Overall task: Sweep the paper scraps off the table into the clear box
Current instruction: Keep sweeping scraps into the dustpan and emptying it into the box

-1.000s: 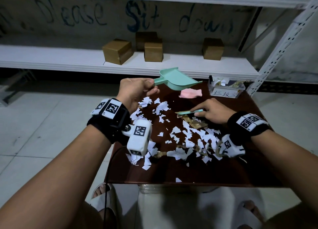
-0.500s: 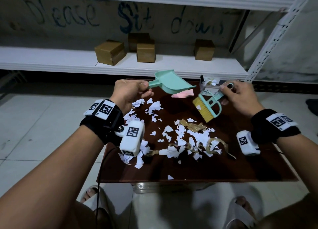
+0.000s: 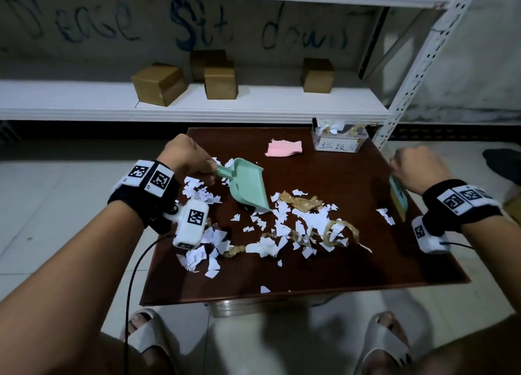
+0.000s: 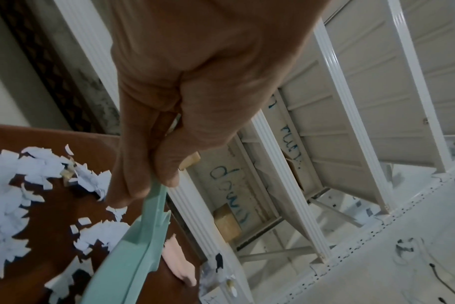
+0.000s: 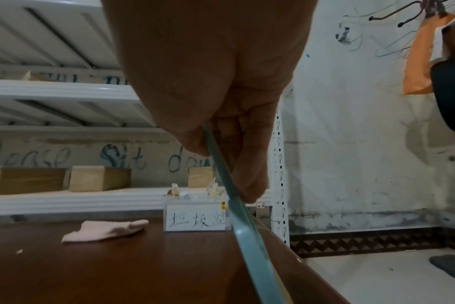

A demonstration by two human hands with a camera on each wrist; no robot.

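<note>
Now lowered: left hand (image 3: pixel 184 160) grips dustpan (image 3: pixel 248 184) onto table (image 3: pixel 338 262) | right hand (image 3: pixel 420 167) grips brush (image 3: pixel 398 193), moved right

You wear black wristbands (image 3: pixel 142 202) with square-code tags, white cameras (image 3: pixel 191 224) below each wrist, pale slippers (image 3: pixel 149 336).

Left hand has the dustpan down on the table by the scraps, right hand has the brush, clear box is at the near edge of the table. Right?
One error: the clear box stands at the far right corner of the table, as the head view shows. The rest holds.
</note>
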